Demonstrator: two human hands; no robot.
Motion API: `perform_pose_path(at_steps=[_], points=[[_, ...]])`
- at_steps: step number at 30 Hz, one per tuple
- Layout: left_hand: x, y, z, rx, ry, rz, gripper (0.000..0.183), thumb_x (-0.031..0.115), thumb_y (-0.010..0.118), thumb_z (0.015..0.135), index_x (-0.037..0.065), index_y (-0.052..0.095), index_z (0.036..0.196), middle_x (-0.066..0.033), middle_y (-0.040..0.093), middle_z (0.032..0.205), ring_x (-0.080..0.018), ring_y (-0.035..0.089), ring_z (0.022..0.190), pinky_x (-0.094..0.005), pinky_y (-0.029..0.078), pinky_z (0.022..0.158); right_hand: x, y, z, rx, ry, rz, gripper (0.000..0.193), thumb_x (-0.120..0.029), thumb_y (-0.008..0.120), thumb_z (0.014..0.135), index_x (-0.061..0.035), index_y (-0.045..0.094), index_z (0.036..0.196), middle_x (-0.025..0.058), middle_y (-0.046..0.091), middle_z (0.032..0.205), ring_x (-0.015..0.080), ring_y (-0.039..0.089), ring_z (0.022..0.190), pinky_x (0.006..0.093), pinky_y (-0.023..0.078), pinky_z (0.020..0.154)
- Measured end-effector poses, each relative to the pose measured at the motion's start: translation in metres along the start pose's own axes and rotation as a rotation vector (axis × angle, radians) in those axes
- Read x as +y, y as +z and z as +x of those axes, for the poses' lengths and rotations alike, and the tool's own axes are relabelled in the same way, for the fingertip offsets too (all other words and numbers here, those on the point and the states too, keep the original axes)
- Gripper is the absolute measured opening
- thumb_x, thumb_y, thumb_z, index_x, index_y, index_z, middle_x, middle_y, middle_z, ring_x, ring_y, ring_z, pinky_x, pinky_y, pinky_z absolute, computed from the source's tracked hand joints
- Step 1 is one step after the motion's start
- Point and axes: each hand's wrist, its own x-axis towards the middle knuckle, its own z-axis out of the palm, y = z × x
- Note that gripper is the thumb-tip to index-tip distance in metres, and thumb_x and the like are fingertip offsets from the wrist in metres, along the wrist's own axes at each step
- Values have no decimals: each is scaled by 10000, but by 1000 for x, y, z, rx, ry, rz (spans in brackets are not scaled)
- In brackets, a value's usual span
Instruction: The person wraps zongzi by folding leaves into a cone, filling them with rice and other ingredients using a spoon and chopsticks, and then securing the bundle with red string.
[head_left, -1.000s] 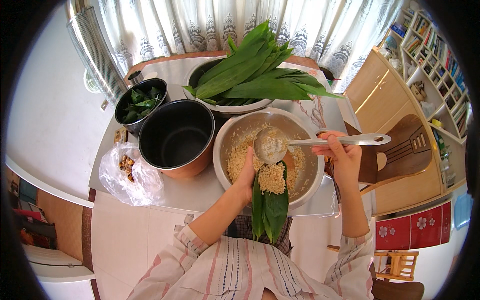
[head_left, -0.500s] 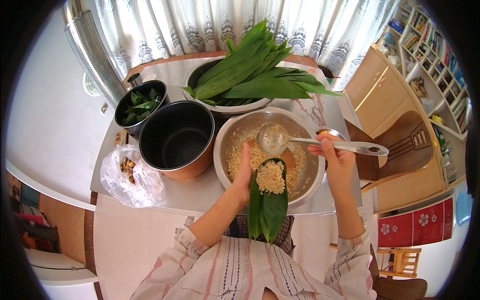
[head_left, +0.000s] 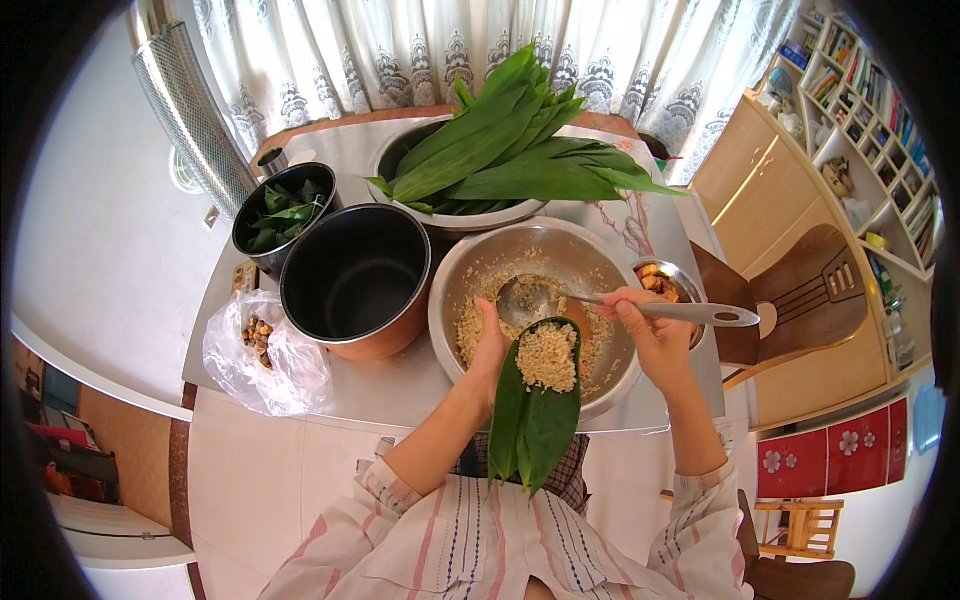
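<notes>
My left hand (head_left: 489, 352) holds a folded long green leaf (head_left: 531, 425) cupped and filled with brownish rice (head_left: 546, 356). It hovers over the near rim of a large steel bowl (head_left: 590, 255) holding more rice. My right hand (head_left: 652, 335) grips the handle of a metal spoon (head_left: 540, 297), whose empty scoop lies in the bowl beside the leaf cup.
A steel basin of long green leaves (head_left: 505, 160) stands behind the bowl. An empty dark pot (head_left: 357, 281) and a smaller pot of greens (head_left: 281, 213) sit to the left, with a clear plastic bag (head_left: 262, 352). A small bowl of filling (head_left: 661, 281) is at right. A wooden chair (head_left: 800, 295) stands beside the table.
The spoon, raised and full of rice over the leaf a second ago, has dropped its rice into the leaf and moved down into the bowl.
</notes>
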Motion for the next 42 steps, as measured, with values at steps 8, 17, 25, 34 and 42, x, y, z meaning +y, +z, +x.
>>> perform_pose_path(at_steps=[8,17,25,34,42], points=[[-3,17,-4,22,17,-86,992,832,133,731,28,486,1193,-191,600,1016,-342,606,858,-466,512,751,23,17,-5,85,-205,-500,113,-81,596,857,-25,658,934,98,661,855,207,634,734,276,496,682],[4,4,-6,142,123,-11,767,715,357,816,65,514,1193,-136,604,1074,-297,595,924,-451,492,827,-19,-20,-16,267,-96,-89,145,-32,563,879,33,623,994,107,656,905,129,623,825,222,482,685],[16,-6,3,178,146,-36,363,375,501,892,64,603,1049,-107,647,1004,-239,618,896,-416,503,834,-63,-40,-21,-227,-234,-135,91,-44,647,787,1,670,863,147,682,897,244,657,816,302,492,690],[11,-3,0,15,-22,-59,298,287,494,900,34,603,1015,-131,651,965,-251,633,838,-409,531,785,-55,-34,-6,-304,-225,-254,93,-7,661,753,-11,673,845,110,691,905,211,650,768,285,491,672],[7,-12,-4,14,-3,-99,295,271,475,903,29,596,1018,-132,648,957,-256,630,848,-398,527,787,-35,-28,-5,-303,-266,-232,102,19,637,777,5,670,873,114,688,922,216,652,760,291,500,671]])
